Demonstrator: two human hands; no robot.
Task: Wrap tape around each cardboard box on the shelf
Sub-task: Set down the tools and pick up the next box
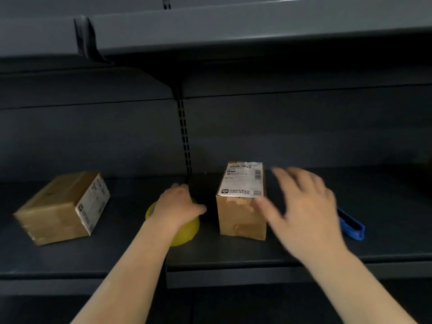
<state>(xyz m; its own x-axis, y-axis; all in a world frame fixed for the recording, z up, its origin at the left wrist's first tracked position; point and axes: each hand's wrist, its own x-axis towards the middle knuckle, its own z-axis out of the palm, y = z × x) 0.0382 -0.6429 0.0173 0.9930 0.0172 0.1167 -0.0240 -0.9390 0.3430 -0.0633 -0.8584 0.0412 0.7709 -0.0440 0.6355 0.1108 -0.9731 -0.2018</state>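
Left hand [178,204] clenched over yellow tape roll [184,232] near shelf [233,258] front edge; right hand [304,211] released, reaching beside upright box [240,216]. Best steadied before taping. Second box [60,206] toward left end.

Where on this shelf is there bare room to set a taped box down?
Best is the bare shelf between the left cardboard box and the yellow tape roll under the left hand. The front edge is free too. It is crowded around the upright labelled box, the right hand and the blue tool.
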